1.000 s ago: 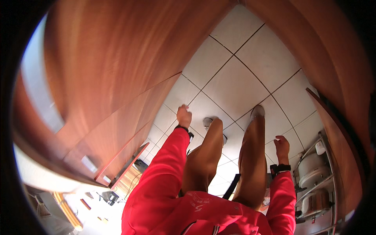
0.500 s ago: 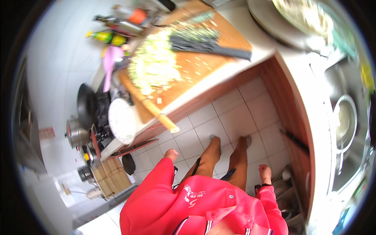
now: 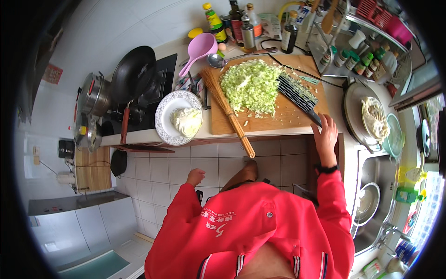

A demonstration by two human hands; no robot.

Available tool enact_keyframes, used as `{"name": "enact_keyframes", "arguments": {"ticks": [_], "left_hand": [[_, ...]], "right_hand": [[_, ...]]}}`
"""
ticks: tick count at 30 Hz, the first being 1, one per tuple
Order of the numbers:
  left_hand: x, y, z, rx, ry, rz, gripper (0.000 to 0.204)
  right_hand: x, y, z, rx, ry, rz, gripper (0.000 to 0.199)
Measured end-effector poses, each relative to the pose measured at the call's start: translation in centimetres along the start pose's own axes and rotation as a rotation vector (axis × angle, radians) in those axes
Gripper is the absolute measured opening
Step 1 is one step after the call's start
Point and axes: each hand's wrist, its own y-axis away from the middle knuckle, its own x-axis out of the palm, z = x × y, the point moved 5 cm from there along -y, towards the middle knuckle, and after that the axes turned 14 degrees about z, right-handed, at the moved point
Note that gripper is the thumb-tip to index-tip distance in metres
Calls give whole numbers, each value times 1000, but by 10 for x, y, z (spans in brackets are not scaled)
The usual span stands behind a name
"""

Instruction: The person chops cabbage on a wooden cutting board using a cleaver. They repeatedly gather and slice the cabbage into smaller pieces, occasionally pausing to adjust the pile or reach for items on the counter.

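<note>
Only the head view here, looking down over a red jacket at a kitchen table. Along the back wall there's a row of bottles: a yellow-green one with a yellow cap, a couple of dark glass ones, a dark sauce bottle with a pale label, and a flat pale packet behind them, too small to make out. Small green-lidded jars sit on the wire rack to the right. A small red square sign hangs on the wall far left.

The cleaver is the main thing: broad dark blade dotted with green cabbage bits, lying flat on the right part of the wooden cutting board, right beside the heap of chopped cabbage. Its long axis runs diagonally, blade end pointing up-left toward the back of the board, handle end pointing down-right toward the board's front corner.

The right hand sits at that corner, fingers spread over the table edge at the handle end; can't tell if the grip is really closed on the handle. The left hand hangs below table height, curled into a loose fist with nothing in it.

Also up there: a bamboo whisk brush across the board's left edge, a white plate with a cabbage wedge, a black wok and a pink ladle.
</note>
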Motion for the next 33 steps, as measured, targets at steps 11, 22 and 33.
{"name": "enact_keyframes", "arguments": {"ticks": [11, 22, 33], "left_hand": [[14, 19, -93, 215, 18, 7, 25], [30, 60, -262, 436, -133, -325, 20], [114, 12, -434, 783, -883, -418, 17]], "right_hand": [[28, -56, -20, -189, -76, 252, 41], [6, -80, -3, -170, -477, 389, 31], [43, -75, -19, -342, -125, 286, 44]]}}
